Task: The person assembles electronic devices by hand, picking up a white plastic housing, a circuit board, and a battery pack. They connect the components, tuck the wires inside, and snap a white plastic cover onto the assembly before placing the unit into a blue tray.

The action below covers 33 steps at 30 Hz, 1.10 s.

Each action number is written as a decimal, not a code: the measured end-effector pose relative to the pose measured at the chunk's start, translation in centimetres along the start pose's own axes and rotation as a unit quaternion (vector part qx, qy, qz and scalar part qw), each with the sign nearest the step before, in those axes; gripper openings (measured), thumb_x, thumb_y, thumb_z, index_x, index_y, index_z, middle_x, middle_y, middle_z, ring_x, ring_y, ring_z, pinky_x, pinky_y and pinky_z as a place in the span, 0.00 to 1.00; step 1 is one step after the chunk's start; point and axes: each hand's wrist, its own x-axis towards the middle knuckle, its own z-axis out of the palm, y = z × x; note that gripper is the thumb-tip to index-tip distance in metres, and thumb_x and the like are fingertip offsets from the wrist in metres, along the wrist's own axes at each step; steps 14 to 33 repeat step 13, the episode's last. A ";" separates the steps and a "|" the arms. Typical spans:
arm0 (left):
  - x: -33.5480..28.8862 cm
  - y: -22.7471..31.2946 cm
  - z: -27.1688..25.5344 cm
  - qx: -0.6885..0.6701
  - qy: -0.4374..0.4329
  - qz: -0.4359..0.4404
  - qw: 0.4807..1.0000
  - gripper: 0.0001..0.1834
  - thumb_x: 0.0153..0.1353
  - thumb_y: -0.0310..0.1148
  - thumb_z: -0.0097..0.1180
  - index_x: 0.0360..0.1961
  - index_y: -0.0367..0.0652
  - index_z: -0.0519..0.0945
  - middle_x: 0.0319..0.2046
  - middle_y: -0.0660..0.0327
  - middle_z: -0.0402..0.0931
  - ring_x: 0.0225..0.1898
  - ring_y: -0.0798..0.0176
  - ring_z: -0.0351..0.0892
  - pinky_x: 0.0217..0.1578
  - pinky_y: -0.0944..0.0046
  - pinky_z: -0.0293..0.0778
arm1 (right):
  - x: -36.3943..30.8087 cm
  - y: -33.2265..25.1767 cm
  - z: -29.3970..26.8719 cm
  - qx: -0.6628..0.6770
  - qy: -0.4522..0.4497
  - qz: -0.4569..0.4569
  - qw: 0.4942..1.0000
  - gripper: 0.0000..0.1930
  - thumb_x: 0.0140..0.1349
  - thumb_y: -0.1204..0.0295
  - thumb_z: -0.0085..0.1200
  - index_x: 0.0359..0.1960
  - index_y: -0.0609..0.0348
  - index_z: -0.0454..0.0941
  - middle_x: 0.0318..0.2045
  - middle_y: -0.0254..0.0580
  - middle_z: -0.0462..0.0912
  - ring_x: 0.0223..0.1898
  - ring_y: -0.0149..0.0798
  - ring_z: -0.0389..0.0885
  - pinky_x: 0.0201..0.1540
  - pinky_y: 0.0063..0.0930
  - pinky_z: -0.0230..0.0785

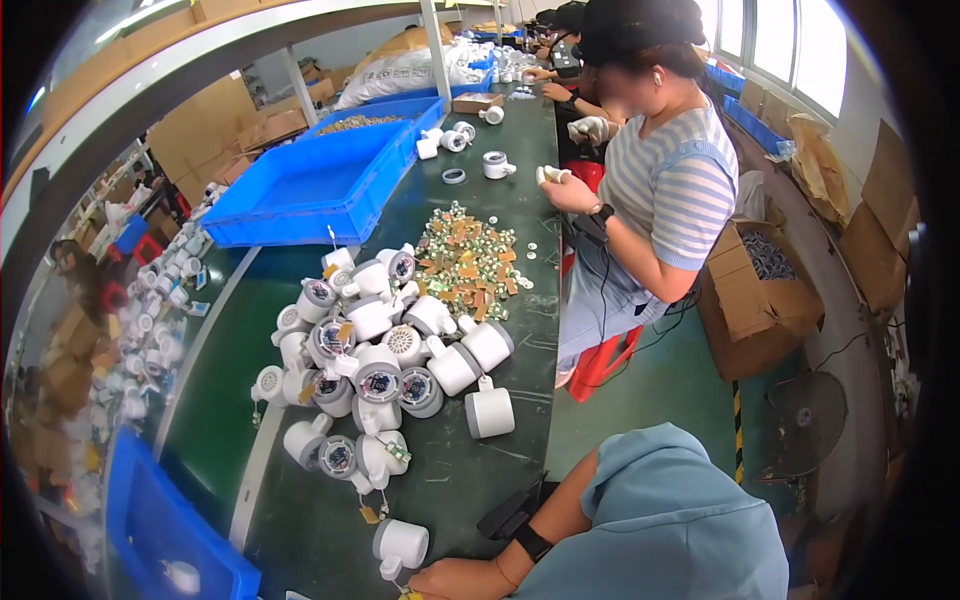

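Note:
At the bottom edge my right hand [455, 578] reaches left across the table, with a dark watch on its wrist. Its fingers are bent together around a bit of something yellow [410, 596], mostly cut off by the frame. Just beyond the fingertips lies a white cylindrical housing [403, 543] with a grey rim and a short stem. Ahead is a heap of similar white housings [375, 330], several showing round circuit boards or perforated faces; small boards dangle on wires from some. My left hand is out of view.
Small green and tan circuit boards [465, 258] are piled behind the heap. Blue bins [290, 215] stand at far left, another blue bin [170, 530] at near left. A black object [505, 515] lies beside my wrist. A co-worker [650, 190] in white finger covers sits at right.

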 end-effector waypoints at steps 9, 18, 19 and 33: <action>0.1 -4.6 -0.9 -0.142 -0.115 -0.156 0.971 0.12 0.63 0.30 0.54 0.46 0.37 0.76 0.41 0.58 0.76 0.41 0.65 0.75 0.43 0.66 0.74 | -0.3 -0.3 -0.4 0.063 -0.014 0.023 0.998 0.09 0.60 0.69 0.47 0.30 0.63 0.76 0.25 0.59 0.78 0.29 0.56 0.80 0.31 0.41 0.72; -0.1 -5.3 -0.7 -0.131 -0.116 -0.081 0.981 0.16 0.64 0.31 0.54 0.51 0.38 0.73 0.41 0.57 0.77 0.40 0.64 0.76 0.44 0.66 0.73 | -1.2 0.1 -2.5 -0.025 0.071 -0.084 0.994 0.11 0.61 0.71 0.49 0.46 0.55 0.71 0.37 0.52 0.79 0.35 0.54 0.80 0.37 0.43 0.73; -0.1 -5.3 -0.7 -0.131 -0.116 -0.081 0.981 0.16 0.64 0.31 0.54 0.51 0.38 0.73 0.41 0.57 0.77 0.40 0.64 0.76 0.44 0.66 0.73 | -1.2 0.1 -2.5 -0.025 0.071 -0.084 0.994 0.11 0.61 0.71 0.49 0.46 0.55 0.71 0.37 0.52 0.79 0.35 0.54 0.80 0.37 0.43 0.73; -0.1 -5.3 -0.7 -0.131 -0.116 -0.081 0.981 0.16 0.64 0.31 0.54 0.51 0.38 0.73 0.41 0.57 0.77 0.40 0.64 0.76 0.44 0.66 0.73 | -1.2 0.1 -2.5 -0.025 0.071 -0.084 0.994 0.11 0.61 0.71 0.49 0.46 0.55 0.71 0.37 0.52 0.79 0.35 0.54 0.80 0.37 0.43 0.73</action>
